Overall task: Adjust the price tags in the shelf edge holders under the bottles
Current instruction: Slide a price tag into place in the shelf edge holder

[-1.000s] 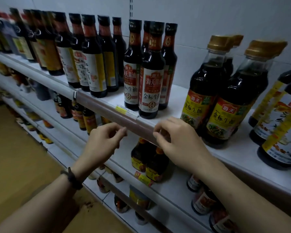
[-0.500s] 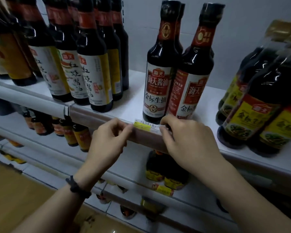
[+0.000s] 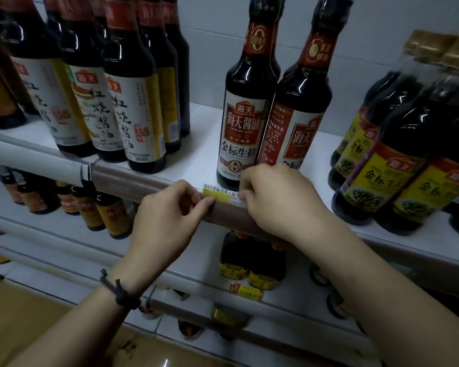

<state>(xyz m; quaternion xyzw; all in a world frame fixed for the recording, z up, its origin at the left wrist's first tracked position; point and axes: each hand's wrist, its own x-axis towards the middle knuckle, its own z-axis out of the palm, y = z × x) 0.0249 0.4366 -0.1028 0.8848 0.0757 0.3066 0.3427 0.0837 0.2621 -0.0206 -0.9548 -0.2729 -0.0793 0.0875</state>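
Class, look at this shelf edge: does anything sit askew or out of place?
Yes. The yellow price tag sticks up above the brown holder strip instead of sitting inside it, pinched by the left hand and right hand.

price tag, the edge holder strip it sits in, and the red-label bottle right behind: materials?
Price tag: looks like thin paper, matte, yellow and white with handwriting.
Edge holder strip: probably plastic, brownish, semi-gloss; a soft highlight runs along its rounded face.
Red-label bottle: likely glass, though glossy plastic is possible; dark, with sharp reflections, a paper-like label and a shrink-wrapped cap.
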